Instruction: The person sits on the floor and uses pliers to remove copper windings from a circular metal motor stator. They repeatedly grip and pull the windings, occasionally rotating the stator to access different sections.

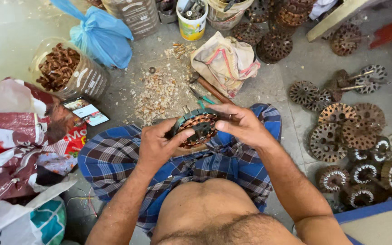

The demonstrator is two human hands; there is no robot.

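I sit on the floor with a blue checked cloth (114, 159) over my crossed legs. Both hands hold a round motor stator (196, 127) with copper windings above my lap. My left hand (157, 145) grips its left rim, thumb across the front. My right hand (239, 124) wraps over its right and top edge, with a ring on one finger. A dark block sits at the stator's centre.
Several rusty stator discs (341, 131) lie on the floor at the right. A clear jar of copper scraps (64, 68), a blue bag (100, 34), a phone (87, 111), a cloth sack (225, 61), a hammer (212, 90) and wood-coloured chips (159, 90) lie ahead. Bags pile at left.
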